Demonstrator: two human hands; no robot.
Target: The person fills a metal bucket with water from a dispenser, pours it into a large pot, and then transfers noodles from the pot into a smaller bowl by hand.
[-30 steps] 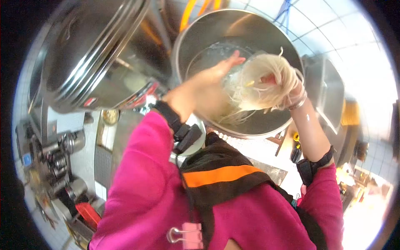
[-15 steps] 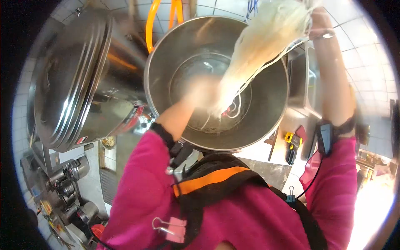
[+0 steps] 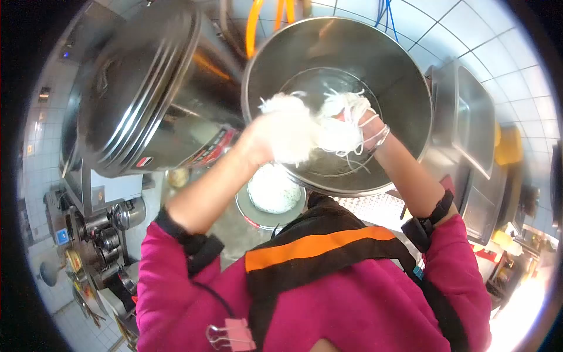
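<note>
White noodles (image 3: 343,126) hang in a loose bundle over a large round steel pot (image 3: 410,76). My right hand (image 3: 370,130) is closed round one part of them, and several strands dangle across its wrist. My left hand (image 3: 262,139), blurred and overexposed, grips another clump at the pot's near left rim. Between the two hands the noodles seem to run together, though glare hides the detail. Below my left hand, outside the pot, stands a round container (image 3: 272,196) with white contents.
At the left, a big shiny steel vessel (image 3: 205,100) leans close to the pot. An orange hose (image 3: 253,29) hangs behind, near blue cords (image 3: 384,17) on the tiled wall. Steel pans (image 3: 475,117) stand at the right, and several small pots (image 3: 108,240) sit at lower left.
My right hand has come down from high at the upper right to over the pot. The long stretched noodle hank is now gathered between both hands. The round container has come into view.
</note>
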